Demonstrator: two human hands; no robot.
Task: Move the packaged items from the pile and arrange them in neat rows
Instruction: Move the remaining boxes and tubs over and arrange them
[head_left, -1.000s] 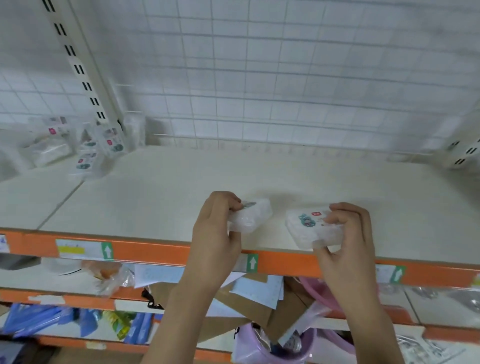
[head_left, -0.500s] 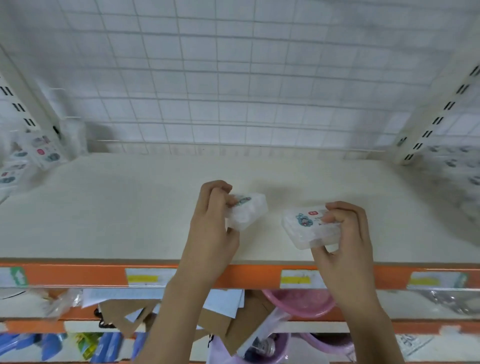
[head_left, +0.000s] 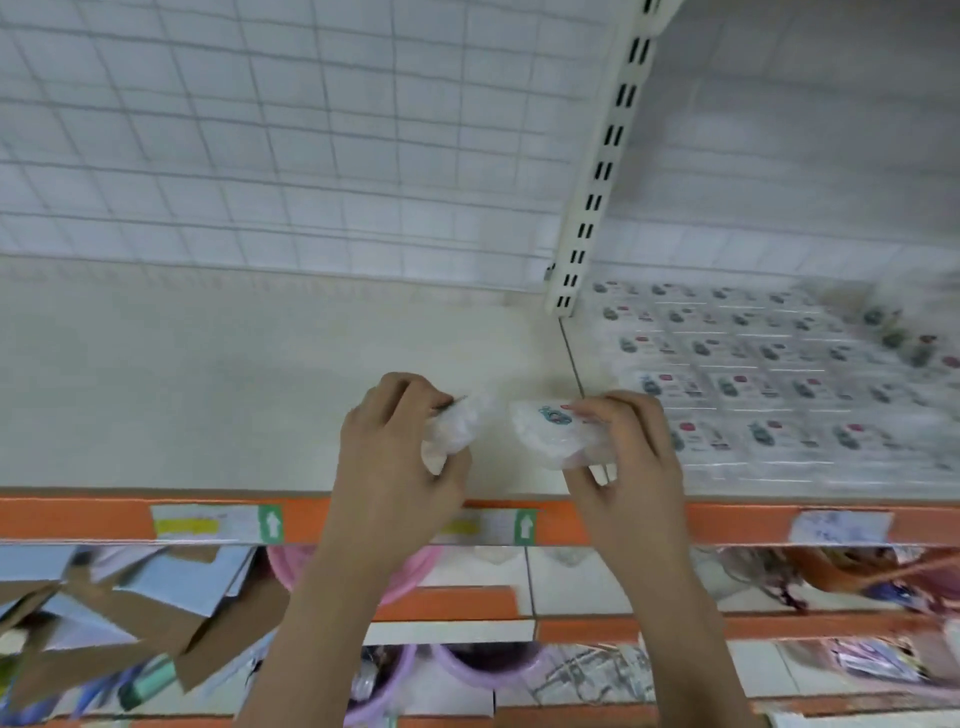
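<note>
Each packaged item is a small, flat pack in clear, crinkly plastic with white contents; the one in the right hand (head_left: 631, 457) shows a teal figure and a red mark on its top face. That right pack (head_left: 553, 434) sits just above the front of the cream shelf (head_left: 208, 389), a little left of the white slotted upright (head_left: 602, 171), and its far end tilts toward the left hand (head_left: 395, 452). The left pack (head_left: 454, 428) is turned more on edge, so its printed face is mostly hidden.

Both hands come up from below the orange shelf edge (head_left: 78, 519), forearms rising side by side. The left hand's fingers curl over the top of its pack with the thumb underneath, closed firmly round it. The right hand pinches its pack between bent fingers on top and the thumb below. The two packs are near each other but apart.

Right of the upright, the arranged packs (head_left: 769, 374) lie flat in neat rows across the shelf, printed faces up; motion blur softens their detail toward the far right. Just behind the upright stands a white wire grid back panel (head_left: 311, 145).
</note>
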